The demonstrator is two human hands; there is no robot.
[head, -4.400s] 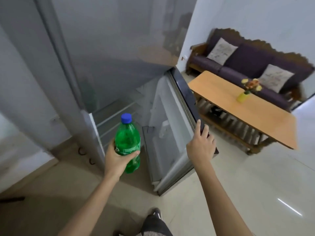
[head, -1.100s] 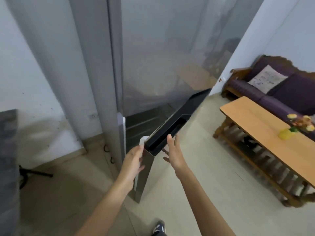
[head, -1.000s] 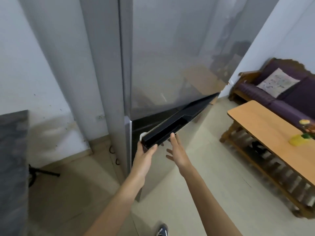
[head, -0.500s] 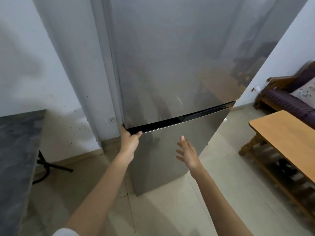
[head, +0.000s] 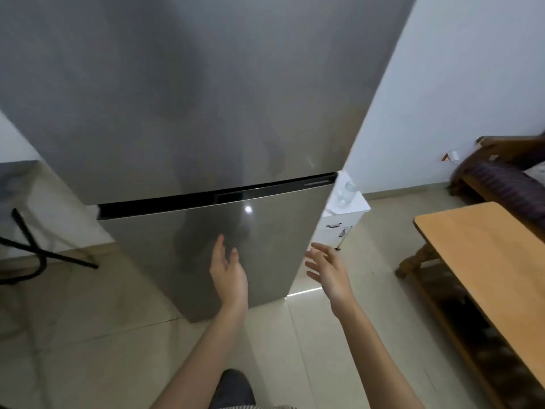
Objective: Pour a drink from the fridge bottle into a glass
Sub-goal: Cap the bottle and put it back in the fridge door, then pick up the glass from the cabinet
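A tall grey fridge [head: 206,113] fills the middle of the view, and its lower door [head: 265,231] sits flush with the body. My left hand [head: 228,276] hovers open in front of the lower door, palm turned inward, holding nothing. My right hand [head: 327,271] is open too, just off the door's right edge, fingers spread. On a small white cabinet [head: 358,206] behind the fridge's right side stand clear glass items [head: 346,193]; they are too blurred to name exactly. The green bottle is not in sight.
A wooden coffee table [head: 486,261] stands at the right, with a dark sofa [head: 501,178] beyond it. At the left are a dark grey counter [head: 14,178] and black metal legs [head: 29,249]. Pale floor tiles [head: 118,349] lie underfoot.
The lower fridge door has swung shut. My left hand left the door's top edge and both hands dropped back, open. The green bottle held earlier is gone from my left hand.
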